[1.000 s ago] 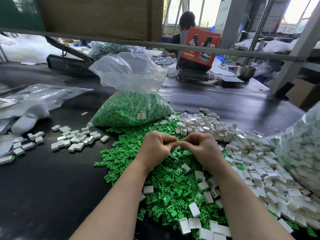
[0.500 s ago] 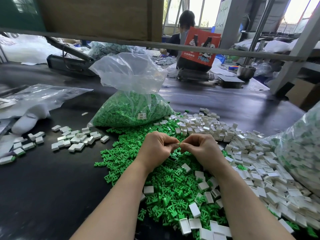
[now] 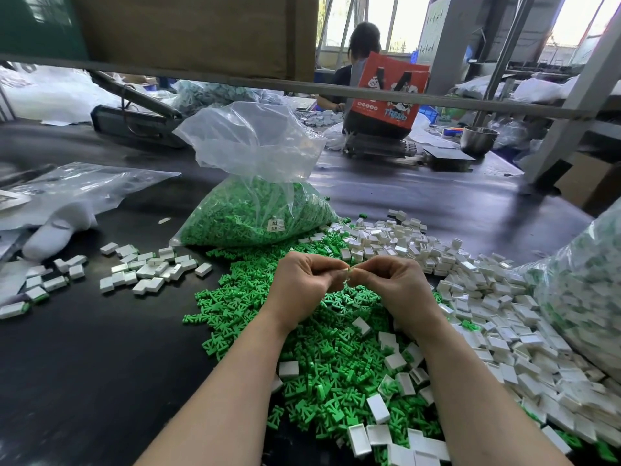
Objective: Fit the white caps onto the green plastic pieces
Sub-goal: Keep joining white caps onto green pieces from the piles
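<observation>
Left hand [image 3: 302,286] and right hand [image 3: 396,286] raised together above the green pieces [image 3: 322,375], fingertips meeting, both curled and pinching one small part [image 3: 348,271] between them; only a pale sliver with a hint of green visible, so cap or piece: cannot tell. Heap of green pieces spread on the dark counter [image 3: 84,364] directly beneath the hands. White caps [image 3: 497,297] piled to the right of the green heap, some scattered over it near the forearms. Smaller group of finished white parts [image 3: 151,269] lying apart to the left, a few more at the far left edge. Clear bag of green pieces [image 3: 255,213] standing just behind the heap, top open and crumpled. Another filled bag [image 3: 584,287] at the right edge, touching the white pile. Flat clear plastic sheet [image 3: 84,186] and a white glove [image 3: 53,233] at the left. Across the counter, a person [image 3: 363,42] seated behind a red box [image 3: 389,92]; steel bowl [image 3: 479,137] to its right.
</observation>
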{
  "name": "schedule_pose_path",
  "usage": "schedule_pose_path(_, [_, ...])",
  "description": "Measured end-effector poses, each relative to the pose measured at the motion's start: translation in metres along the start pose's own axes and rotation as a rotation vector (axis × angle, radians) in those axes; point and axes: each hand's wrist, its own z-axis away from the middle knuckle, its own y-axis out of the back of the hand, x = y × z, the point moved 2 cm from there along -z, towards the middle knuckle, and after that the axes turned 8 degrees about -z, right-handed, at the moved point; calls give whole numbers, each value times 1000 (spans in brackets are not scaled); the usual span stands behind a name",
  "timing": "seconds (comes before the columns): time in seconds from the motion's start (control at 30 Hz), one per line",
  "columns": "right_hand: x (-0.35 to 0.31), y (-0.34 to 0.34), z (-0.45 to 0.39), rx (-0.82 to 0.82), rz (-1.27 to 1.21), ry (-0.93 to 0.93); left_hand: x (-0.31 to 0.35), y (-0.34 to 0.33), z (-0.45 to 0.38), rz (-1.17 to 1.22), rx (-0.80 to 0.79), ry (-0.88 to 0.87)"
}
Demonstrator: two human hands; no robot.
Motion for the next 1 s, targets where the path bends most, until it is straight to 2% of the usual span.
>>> schedule_pose_path(0.27, [-3, -1, 0, -10, -193, -90, 6, 0, -1, 66, -23, -2])
schedule_pose_path(0.37, [-2, -5, -1, -21, -290, -168, 10, -2, 0, 120, 15, 3])
schedule_pose_path(0.5, [0, -11, -1, -137, -285, -279, 13, -6, -2, 150, 47, 32])
schedule_pose_path(0.7, [0, -19, -1, -199, -328, -241, 16, -13, -1, 159, 38, 58])
schedule_pose_path(0.83, [4, -17, -3, -181, -373, -255, 16, -15, -1, 160, 27, 50])
schedule_pose_path(1.0, [5, -18, -3, -206, -450, -237, 18, -16, -1, -9, 53, -4])
